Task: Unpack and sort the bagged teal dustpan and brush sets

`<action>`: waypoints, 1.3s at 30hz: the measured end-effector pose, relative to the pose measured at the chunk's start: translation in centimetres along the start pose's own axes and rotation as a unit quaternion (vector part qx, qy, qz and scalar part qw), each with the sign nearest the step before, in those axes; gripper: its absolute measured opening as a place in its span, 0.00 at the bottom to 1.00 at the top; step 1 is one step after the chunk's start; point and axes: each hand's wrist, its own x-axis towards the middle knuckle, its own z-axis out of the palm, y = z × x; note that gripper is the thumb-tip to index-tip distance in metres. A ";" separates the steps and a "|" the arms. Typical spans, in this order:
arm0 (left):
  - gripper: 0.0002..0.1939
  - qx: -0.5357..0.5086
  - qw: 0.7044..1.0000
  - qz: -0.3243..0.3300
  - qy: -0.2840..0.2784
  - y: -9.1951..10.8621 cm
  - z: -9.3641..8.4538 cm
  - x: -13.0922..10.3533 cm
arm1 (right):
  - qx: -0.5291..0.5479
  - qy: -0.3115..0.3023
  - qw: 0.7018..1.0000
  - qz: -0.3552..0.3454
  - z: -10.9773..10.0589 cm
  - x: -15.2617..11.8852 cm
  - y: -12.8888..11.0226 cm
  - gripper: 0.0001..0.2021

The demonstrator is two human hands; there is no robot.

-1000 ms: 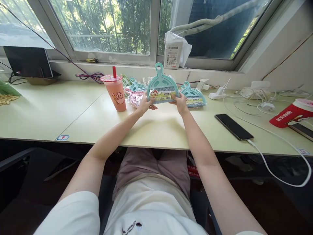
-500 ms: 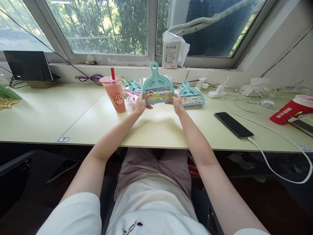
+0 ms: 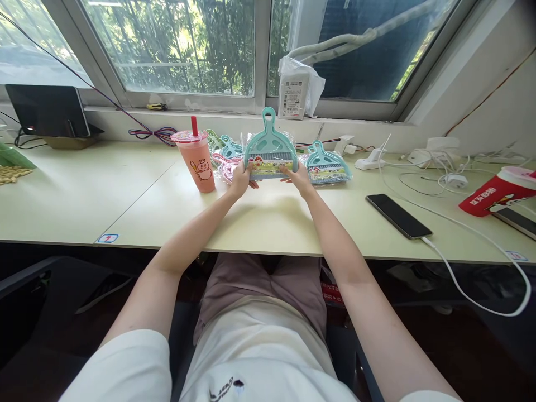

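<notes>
A teal dustpan-and-brush set (image 3: 269,145) in a clear wrapper is held up over the desk, its looped handle pointing upward. My left hand (image 3: 240,180) grips its lower left corner, thumb in front. At the lower right corner, my right hand (image 3: 298,177) pinches it, the thumb lying across the printed label. Another wrapped teal set (image 3: 325,163) lies just right of my right hand. Behind my left hand are a pink set (image 3: 228,163), a teal one (image 3: 231,147) and a green one (image 3: 214,139), partly hidden.
A pink drink cup (image 3: 196,162) with a red straw stands left of my left hand. To the right lie a black phone (image 3: 398,215) on a white cable, a power strip (image 3: 372,158) and a tilted red cup (image 3: 494,192). A tablet (image 3: 48,111) leans at the far left.
My right hand has shifted slightly inward, its thumb now farther over the label. The held set stays in nearly the same place.
</notes>
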 end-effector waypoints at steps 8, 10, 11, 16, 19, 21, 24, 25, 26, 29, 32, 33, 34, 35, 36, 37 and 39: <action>0.20 -0.021 1.000 -0.003 0.012 -0.4 0.3 -0.2 | 0.009 0.037 0.999 0.019 0.5 0.0 -0.1 0.25; 0.22 -0.011 1.000 0.013 0.000 -0.5 0.2 -0.2 | 0.009 0.039 0.999 0.021 0.3 0.0 -0.1 0.25; 0.23 -0.002 1.000 0.023 -0.005 -0.6 0.2 -0.2 | 0.010 0.039 0.999 0.021 0.3 0.1 -0.1 0.25; 0.28 0.037 0.998 0.047 0.006 -1.0 0.2 0.0 | 0.009 0.032 0.999 0.009 0.1 0.1 0.0 0.27; 0.27 0.032 0.999 0.038 0.012 -1.0 0.4 0.1 | 0.013 0.030 0.999 0.009 0.2 0.1 0.1 0.27; 0.25 0.022 0.999 0.043 0.014 -0.9 0.5 0.1 | 0.029 0.031 0.999 0.016 0.3 0.1 0.0 0.26; 0.21 0.001 0.998 0.059 0.026 -0.5 0.8 -0.1 | 0.077 0.023 0.996 0.041 0.3 -0.1 -0.2 0.25; 0.20 -0.007 0.997 0.061 0.035 -0.4 0.8 -0.1 | 0.099 0.014 0.994 0.049 0.3 -0.2 -0.3 0.25; 0.18 -0.015 0.997 0.063 0.049 -0.2 0.9 -0.2 | 0.123 0.002 0.991 0.054 0.3 -0.3 -0.3 0.25; 0.16 -0.035 0.994 0.061 0.079 0.2 0.9 -0.2 | 0.172 -0.023 0.983 0.058 0.7 -0.6 -0.6 0.23; 0.16 -0.041 0.995 0.064 0.063 0.4 0.7 -0.2 | 0.176 0.006 0.982 0.062 1.3 -0.7 -0.9 0.22; 0.17 -0.039 0.996 0.065 0.051 0.4 0.7 -0.1 | 0.174 0.020 0.982 0.066 1.3 -0.7 -1.0 0.21; 0.18 -0.035 0.997 0.064 0.037 0.4 0.7 -0.1 | 0.173 0.032 0.982 0.071 1.2 -0.5 -1.1 0.20; 0.19 -0.027 0.998 0.060 0.021 0.4 0.7 -0.2 | 0.170 0.042 0.981 0.078 0.8 -0.3 -1.3 0.18; 0.20 -0.017 0.998 0.053 0.000 0.4 0.8 -0.2 | 0.166 0.051 0.981 0.086 0.3 -0.1 -1.3 0.16; 0.21 -0.005 0.999 0.044 -0.023 0.4 0.9 -0.3 | 0.161 0.061 0.981 0.091 -0.5 0.1 -1.4 0.15; 0.21 0.025 0.997 0.031 -0.061 0.2 1.1 -0.5 | 0.149 0.081 0.982 0.086 -2.5 0.6 -1.1 0.13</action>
